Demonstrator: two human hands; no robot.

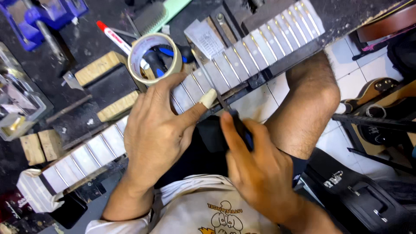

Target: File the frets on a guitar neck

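Dark, cluttered workbench [86,43] is lying under us, white tiles beyond. We are pressing our left hand [156,130], fingers spread flat, on the masked guitar fretboard [195,86] to steady it. Just behind, a masking tape roll [156,58] is standing ready beside a red-capped marker [113,37]. Our right hand [255,169] is closing around a dark-handled file [236,123], tip at the neck's edge.

Your view is evenly and brightly lit from above, with soft shadows under your left hand [154,130]. The taped fretboard [242,56] shines pale, almost glaring. Your right hand [255,164] is slightly blurred; the edges bend.
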